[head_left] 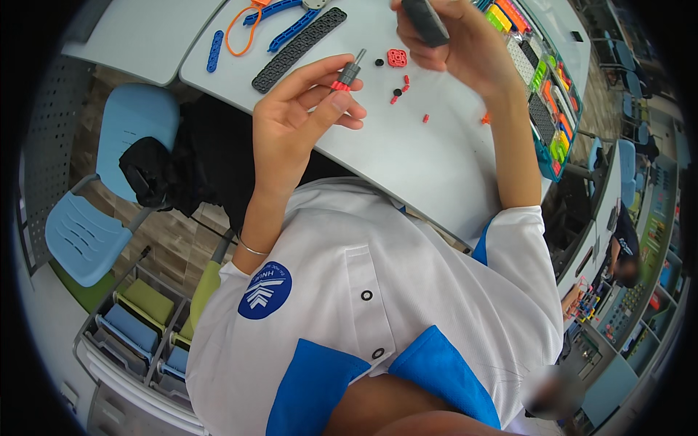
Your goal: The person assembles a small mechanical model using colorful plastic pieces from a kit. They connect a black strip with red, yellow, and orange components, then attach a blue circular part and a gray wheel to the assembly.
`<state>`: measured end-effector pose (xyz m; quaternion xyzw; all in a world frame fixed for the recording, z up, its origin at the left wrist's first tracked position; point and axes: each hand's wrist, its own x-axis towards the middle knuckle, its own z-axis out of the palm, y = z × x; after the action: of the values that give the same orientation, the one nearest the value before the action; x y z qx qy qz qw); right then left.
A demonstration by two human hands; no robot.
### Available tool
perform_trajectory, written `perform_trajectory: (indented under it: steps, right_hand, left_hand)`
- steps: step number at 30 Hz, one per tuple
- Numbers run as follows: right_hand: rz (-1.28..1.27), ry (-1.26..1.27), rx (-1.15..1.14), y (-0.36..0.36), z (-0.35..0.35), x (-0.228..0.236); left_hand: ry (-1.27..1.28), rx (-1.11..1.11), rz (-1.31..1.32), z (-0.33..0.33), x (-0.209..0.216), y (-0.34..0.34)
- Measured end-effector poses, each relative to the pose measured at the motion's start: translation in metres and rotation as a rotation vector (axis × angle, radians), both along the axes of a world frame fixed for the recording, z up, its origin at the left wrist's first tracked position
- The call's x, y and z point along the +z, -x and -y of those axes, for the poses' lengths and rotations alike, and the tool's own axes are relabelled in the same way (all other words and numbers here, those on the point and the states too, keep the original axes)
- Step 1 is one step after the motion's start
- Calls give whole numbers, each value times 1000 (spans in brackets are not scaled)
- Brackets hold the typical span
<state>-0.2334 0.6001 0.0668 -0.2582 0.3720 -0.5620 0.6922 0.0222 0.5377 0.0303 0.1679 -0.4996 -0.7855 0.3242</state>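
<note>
Between the thumb and fingers of my left hand [294,120] is a short grey axle [350,71] with a dark collar and a red piece at its lower end. It points up and slightly right. My right hand [472,51], at the top edge, grips a dark wheel-like piece [427,23], partly cut off by the frame. Between the hands on the table lie a red square block [396,57], a small black ring [379,62] and several little red pegs [426,118]. A long dark perforated beam [299,49] lies beyond my left hand.
On the white table [429,174] a blue strip [214,51], an orange loop [240,33] and blue curved arms [293,29] lie at the far left. A sorting tray [554,149] of colourful parts stands at the right. Blue chairs [134,131] are at the left.
</note>
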Motion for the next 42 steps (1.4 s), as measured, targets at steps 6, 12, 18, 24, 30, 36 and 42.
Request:
perform_trajectory:
  steps: [6,12,18,24,30,36,42]
  right_hand:
    - [-35,92,230,-21,7,-21]
    - [-45,-25,167,-48,0,-11]
    - [74,-1,172,-50,-1,-18]
    - [-160,-133,11,-64,-3,-9]
    - [-405,-4,68,-57,-2,-16]
    - [-607,-96,7,-62,2,22]
    - [-424,-61,136,-45,2,14]
  left_hand:
    - [-30,-52,-18,-4,3,3]
    - [-20,-76,-13,-4,0,3]
    - [-35,-43,11,-8,3,4]
    - [-12,31,39,-12,5,6]
    - [53,78,86,-11,3,4]
    - [-11,-12,134,-8,9,-3]
    - [-20,-20,151,-8,14,-4]
